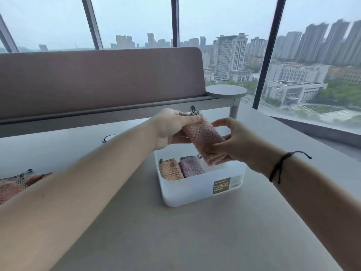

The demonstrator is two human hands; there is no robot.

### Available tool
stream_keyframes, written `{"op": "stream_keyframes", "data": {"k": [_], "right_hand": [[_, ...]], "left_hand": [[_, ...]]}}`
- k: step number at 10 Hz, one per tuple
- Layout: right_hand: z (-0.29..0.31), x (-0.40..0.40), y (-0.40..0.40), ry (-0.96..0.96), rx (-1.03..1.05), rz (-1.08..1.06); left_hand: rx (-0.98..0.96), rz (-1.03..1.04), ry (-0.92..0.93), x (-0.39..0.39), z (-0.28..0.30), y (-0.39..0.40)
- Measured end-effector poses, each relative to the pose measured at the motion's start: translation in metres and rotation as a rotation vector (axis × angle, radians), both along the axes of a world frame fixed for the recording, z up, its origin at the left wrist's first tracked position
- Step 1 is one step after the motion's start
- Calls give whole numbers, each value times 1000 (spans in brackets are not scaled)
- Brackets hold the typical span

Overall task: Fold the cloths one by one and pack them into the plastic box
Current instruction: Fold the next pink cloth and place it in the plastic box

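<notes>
A folded pink cloth [202, 136] with a checked hanging loop is held in the air above the white plastic box [197, 194]. My left hand [172, 128] grips its far end. My right hand [232, 144] holds its near, lower end, which dips toward the box's right side. Inside the box an orange folded cloth [170, 170] stands at the left, with a purple folded cloth [190, 166] beside it. The box carries a brown label on its front wall.
More orange and pink cloths [15, 185] lie in a heap at the table's left edge. The grey table [175, 231] runs toward a padded bench [97, 79] and a small round side table [226, 91]. Tall windows stand behind.
</notes>
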State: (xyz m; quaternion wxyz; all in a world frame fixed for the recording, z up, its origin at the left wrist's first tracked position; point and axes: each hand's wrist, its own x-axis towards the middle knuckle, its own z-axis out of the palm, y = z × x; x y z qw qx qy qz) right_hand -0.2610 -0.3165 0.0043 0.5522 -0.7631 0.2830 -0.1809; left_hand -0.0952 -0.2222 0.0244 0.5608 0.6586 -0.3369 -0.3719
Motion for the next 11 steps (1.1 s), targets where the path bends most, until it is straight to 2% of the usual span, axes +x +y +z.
{"op": "stream_keyframes", "data": {"k": [1, 2, 3, 4, 5, 6, 7, 8, 9, 11], "right_hand": [[-12, 5, -24, 183, -222, -64], [-21, 10, -34, 388, -526, -17], [-17, 18, -33, 641, -743, 142], [-12, 31, -33, 773, -756, 309], [-9, 39, -34, 849, -788, 377], [-10, 42, -33, 1050, -1076, 603], [-17, 47, -30, 1089, -971, 371], [-12, 47, -31, 1161, -1097, 406], [-11, 50, -33, 1182, -1121, 425], [-14, 47, -33, 1084, -1092, 435]], "left_hand": [[108, -28, -122, 8, -17, -29], [206, -39, -320, 10, -37, -49], [255, -85, -484, 9, -51, -62], [259, -116, -622, 8, -55, -70], [292, -159, -770, 6, -58, -75], [322, -182, -880, 6, -62, -78], [338, -185, -919, 7, -67, -79], [390, -194, -989, 6, -74, -77], [395, -207, -1071, 5, -80, -74], [330, -219, -1222, 6, -79, -69]]}}
